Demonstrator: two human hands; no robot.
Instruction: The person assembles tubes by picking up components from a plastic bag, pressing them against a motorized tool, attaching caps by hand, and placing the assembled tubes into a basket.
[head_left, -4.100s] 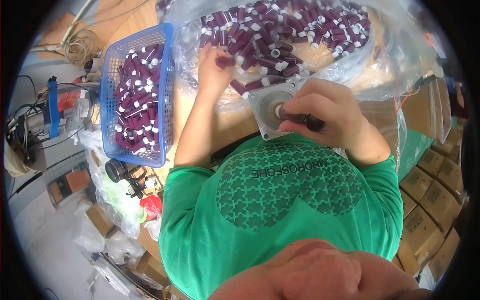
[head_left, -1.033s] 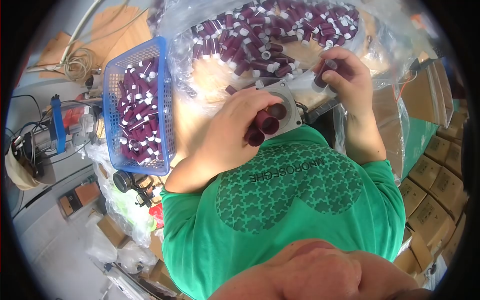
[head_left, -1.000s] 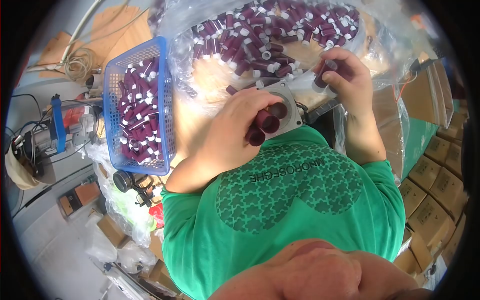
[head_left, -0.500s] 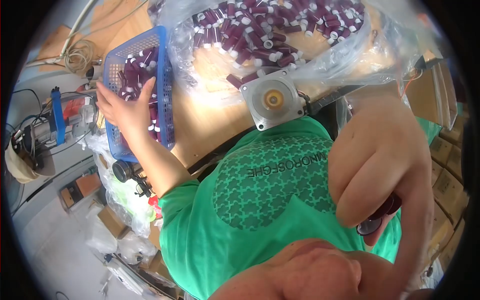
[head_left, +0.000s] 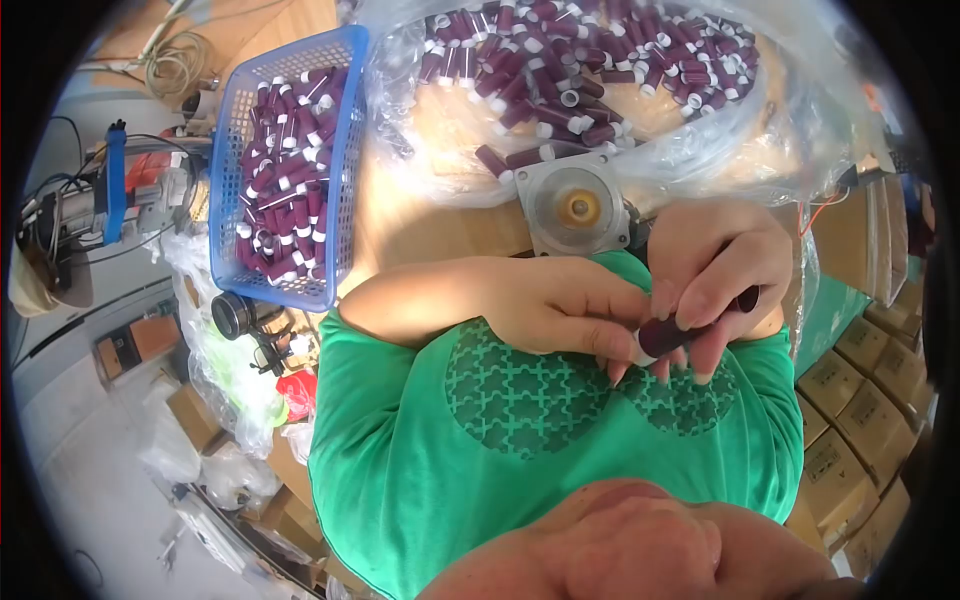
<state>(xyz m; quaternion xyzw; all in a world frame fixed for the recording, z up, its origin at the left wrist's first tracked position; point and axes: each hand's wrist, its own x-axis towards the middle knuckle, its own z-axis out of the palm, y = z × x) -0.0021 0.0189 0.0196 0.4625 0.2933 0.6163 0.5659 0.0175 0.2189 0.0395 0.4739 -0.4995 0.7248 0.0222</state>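
In front of the green shirt, my right hand (head_left: 725,265) grips a dark purple tube with a white end (head_left: 678,335) between thumb and fingers. Another dark, glossy piece (head_left: 748,298) shows partly within the same hand. My left hand (head_left: 570,305) reaches across from the left, its fingertips closed at the tube's white end. Just beyond the hands is a square metal flange with a round disc and a brass-coloured centre (head_left: 575,207). To the left stands a blue plastic basket (head_left: 345,190) full of similar purple tubes (head_left: 290,185).
Clear plastic sheeting (head_left: 420,165) on the wooden table (head_left: 400,225) holds a large heap of purple tubes (head_left: 560,70). Cardboard boxes (head_left: 840,400) are stacked at the right. Wired equipment (head_left: 110,200) and a black round-ended device (head_left: 235,315) are at the left.
My left hand has left the basket and come right to the tube's white end. My right hand has moved left and turned, bringing the purple tube before the chest. The view has shifted slightly.
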